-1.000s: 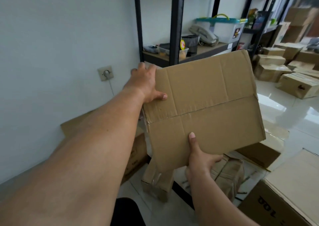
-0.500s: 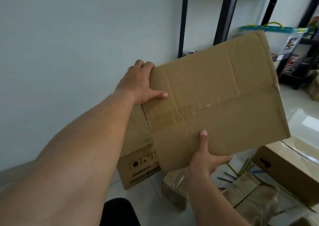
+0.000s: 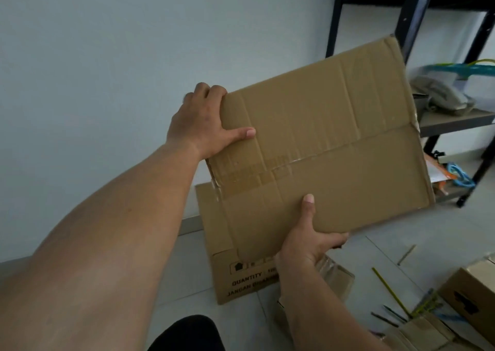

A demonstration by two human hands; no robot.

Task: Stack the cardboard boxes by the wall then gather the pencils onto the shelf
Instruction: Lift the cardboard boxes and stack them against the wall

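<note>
- I see both hands on one cardboard box (image 3: 321,149), which they hold in the air, tilted, with its taped top face towards the camera.
- My left hand (image 3: 203,125) grips the far left corner of the box: the thumb lies flat on the top face and the fingers curl over the edge.
- My right hand (image 3: 308,240) grips the near edge, with the thumb pressed up onto the top face and the fingers wrapped underneath.
- Below the held box a printed box (image 3: 227,265) stands on the floor (image 3: 187,270), close to the wall (image 3: 107,82). Its front reads "QUANTITY".
- The held box covers part of the printed box from this angle. I cannot tell whether the two touch.
- The pencils (image 3: 388,290) lie scattered on the floor tiles at the lower right, well apart from the shelf (image 3: 452,120).
- That shelf is to the right of the held box, on a dark metal rack. A clear tub with a teal lid (image 3: 471,74) sits on it.
- Another brown box (image 3: 471,294) stands at the right edge, just beside the pencils.
- A plastic-wrapped cardboard bundle (image 3: 334,278) lies under my right wrist.
</note>
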